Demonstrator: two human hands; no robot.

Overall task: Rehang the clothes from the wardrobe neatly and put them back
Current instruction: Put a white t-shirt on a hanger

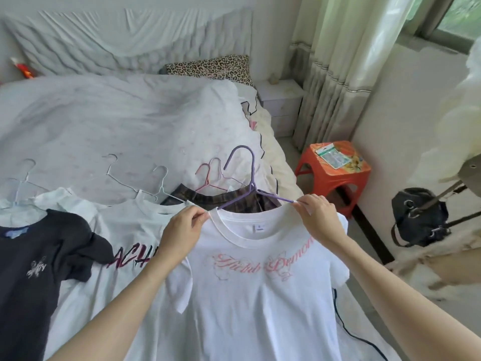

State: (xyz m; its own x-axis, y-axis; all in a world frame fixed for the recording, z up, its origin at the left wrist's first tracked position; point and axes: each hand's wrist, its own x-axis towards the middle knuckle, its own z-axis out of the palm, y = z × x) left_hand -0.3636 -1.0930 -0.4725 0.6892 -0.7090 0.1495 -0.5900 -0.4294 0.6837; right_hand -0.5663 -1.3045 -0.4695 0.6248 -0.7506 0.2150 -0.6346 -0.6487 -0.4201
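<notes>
A white T-shirt (pixel 255 295) with pink script across the chest hangs in front of me on a purple hanger (pixel 250 178), whose hook points up. My left hand (pixel 182 230) pinches the left side of the collar at the hanger's arm. My right hand (pixel 320 214) pinches the right shoulder seam over the other arm. Behind it on the bed lie a dark plaid garment (pixel 208 198) with a pink hanger (pixel 208 175), a white T-shirt (pixel 125 230) with dark lettering, and a black T-shirt (pixel 33 256), each on a white wire hanger.
The bed (pixel 104 121) with a pale cover fills the left and middle. A leopard-print pillow (pixel 216 67) lies at its head. An orange plastic stool (pixel 335 168) stands to the right of the bed, a black bag (pixel 416 217) further right, curtains (pixel 335 74) behind.
</notes>
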